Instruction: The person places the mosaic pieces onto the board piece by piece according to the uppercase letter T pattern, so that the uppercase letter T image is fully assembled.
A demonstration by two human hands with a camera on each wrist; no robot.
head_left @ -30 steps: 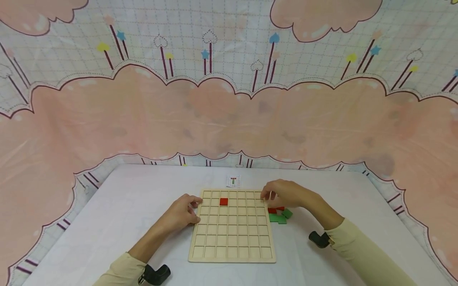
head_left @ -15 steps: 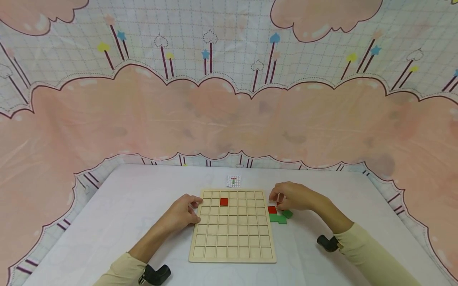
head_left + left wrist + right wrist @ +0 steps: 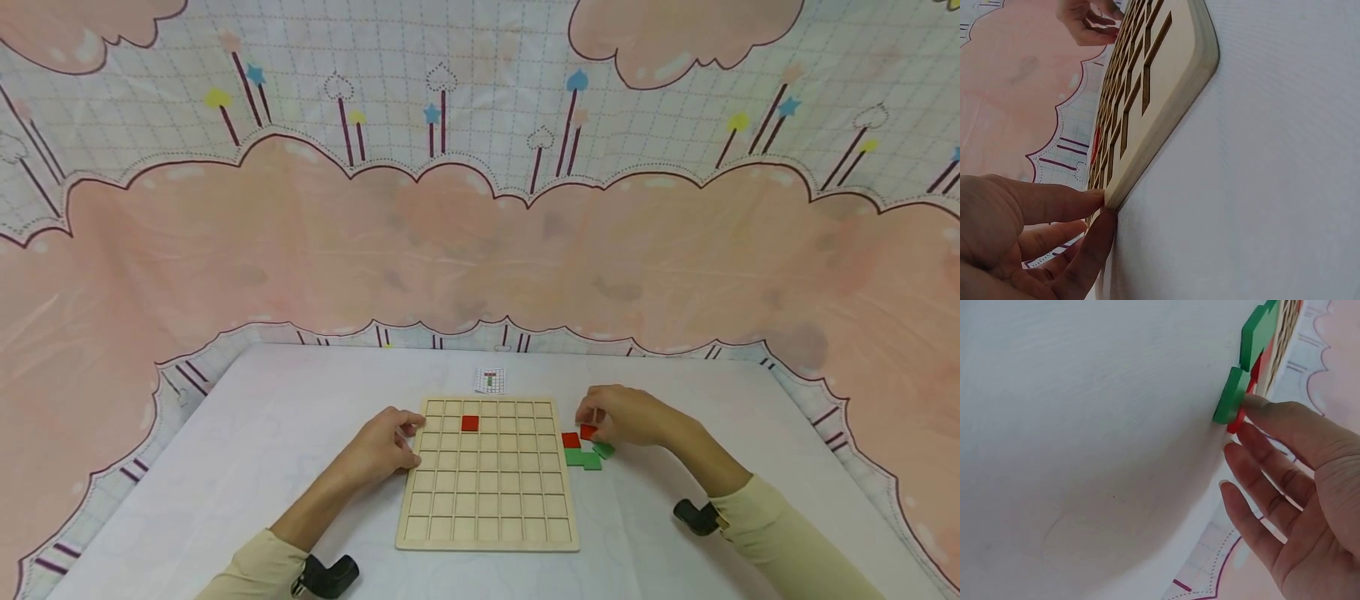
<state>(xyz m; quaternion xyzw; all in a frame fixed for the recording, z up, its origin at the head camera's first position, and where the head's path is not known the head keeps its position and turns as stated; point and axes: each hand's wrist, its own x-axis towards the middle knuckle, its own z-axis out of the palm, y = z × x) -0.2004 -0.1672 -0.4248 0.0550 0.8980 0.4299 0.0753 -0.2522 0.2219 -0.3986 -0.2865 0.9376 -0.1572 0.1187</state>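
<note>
A pale wooden grid board [image 3: 487,483] lies on the white table, with one red square tile [image 3: 469,423] in its second row from the far side. My left hand [image 3: 378,446] rests against the board's left edge, thumb and index fingertips touching it a little apart, as the left wrist view also shows. Beyond the board's right edge, my right hand [image 3: 626,414] pinches a red tile [image 3: 588,432] between thumb and fingers at the loose pile. A green tile [image 3: 1232,397] partly covers that red tile in the right wrist view.
Beside the board's right edge lie another red tile [image 3: 571,440] and several green tiles [image 3: 592,461]. A small card [image 3: 490,381] with a red and green pattern on a grid sits behind the board. A printed cloth [image 3: 480,250] hangs behind the table.
My right hand has moved right from the board's far right edge to the loose tiles and taken hold of a red one. The left hand and the board have stayed put.
</note>
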